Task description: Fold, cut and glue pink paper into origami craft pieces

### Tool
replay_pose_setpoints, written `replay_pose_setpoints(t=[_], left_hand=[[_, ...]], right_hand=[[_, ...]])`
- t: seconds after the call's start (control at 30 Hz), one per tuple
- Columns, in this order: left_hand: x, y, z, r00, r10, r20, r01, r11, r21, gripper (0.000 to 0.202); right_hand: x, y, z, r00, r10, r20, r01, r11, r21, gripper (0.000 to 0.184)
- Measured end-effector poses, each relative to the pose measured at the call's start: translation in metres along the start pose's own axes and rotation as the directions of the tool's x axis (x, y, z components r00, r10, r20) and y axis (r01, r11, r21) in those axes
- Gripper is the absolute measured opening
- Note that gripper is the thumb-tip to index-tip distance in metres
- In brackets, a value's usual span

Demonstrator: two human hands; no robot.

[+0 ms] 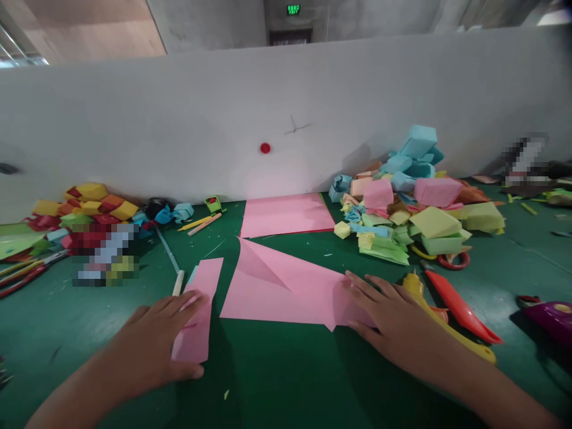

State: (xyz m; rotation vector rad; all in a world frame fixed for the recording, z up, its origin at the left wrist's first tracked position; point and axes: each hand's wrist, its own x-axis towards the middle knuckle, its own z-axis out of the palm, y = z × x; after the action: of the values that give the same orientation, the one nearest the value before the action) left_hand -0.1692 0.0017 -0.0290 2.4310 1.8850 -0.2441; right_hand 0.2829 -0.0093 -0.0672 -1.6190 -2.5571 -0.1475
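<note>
A folded pink paper sheet (277, 286) lies on the green mat in front of me, one corner turned up near its top. My right hand (393, 322) rests flat on the sheet's right end, fingers stretched out and spread. A narrow pink paper strip (199, 310) lies to the left of it. My left hand (152, 342) lies over the strip's lower part, fingers extended across it and thumb at its bottom edge.
A stack of pink sheets (286, 214) lies behind by the white wall. Piles of folded coloured paper sit at right (411, 196) and left (84, 208). An orange cutter (460, 307), yellow tool (447, 328), scissors (451, 259) and white pen (177, 282) lie nearby.
</note>
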Motion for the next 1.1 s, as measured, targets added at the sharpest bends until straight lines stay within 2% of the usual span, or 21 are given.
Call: replay_pose_setpoints(t=[0.07, 0.17, 0.23, 0.5, 0.7, 0.97, 1.1], left_hand=[[0.0, -0.008, 0.001, 1.0, 0.013, 0.008, -0.013, 1.0, -0.019, 0.091], [0.005, -0.019, 0.0, 1.0, 0.012, -0.007, -0.012, 1.0, -0.02, 0.071], [0.009, -0.026, -0.001, 1.0, 0.008, -0.025, -0.008, 1.0, -0.007, 0.065], [0.016, -0.054, 0.007, 0.996, 0.071, -0.062, -0.071, 0.997, 0.001, 0.067], [0.015, -0.053, 0.003, 0.995, 0.075, -0.059, -0.078, 0.996, -0.04, 0.073], [0.02, -0.051, -0.004, 0.994, 0.102, -0.042, -0.104, 0.992, -0.071, 0.049], [0.017, -0.047, -0.003, 0.996, 0.067, -0.053, -0.068, 0.998, -0.014, 0.051]], right_hand=[[0.0, 0.0, 0.001, 1.0, 0.004, 0.001, -0.004, 1.0, -0.001, 0.059], [0.001, 0.0, 0.001, 1.0, 0.006, 0.004, -0.006, 1.0, 0.003, 0.059], [0.0, 0.0, 0.0, 1.0, 0.004, 0.004, -0.004, 1.0, 0.006, 0.058], [-0.001, 0.001, 0.001, 1.0, -0.003, -0.015, 0.003, 1.0, 0.012, 0.059], [0.0, 0.0, 0.001, 1.0, -0.003, -0.004, 0.003, 1.0, 0.015, 0.058], [0.0, 0.0, 0.0, 1.0, -0.009, 0.007, 0.009, 1.0, 0.006, 0.058], [0.0, 0.001, 0.0, 1.0, 0.002, 0.005, -0.002, 1.0, 0.013, 0.058]])
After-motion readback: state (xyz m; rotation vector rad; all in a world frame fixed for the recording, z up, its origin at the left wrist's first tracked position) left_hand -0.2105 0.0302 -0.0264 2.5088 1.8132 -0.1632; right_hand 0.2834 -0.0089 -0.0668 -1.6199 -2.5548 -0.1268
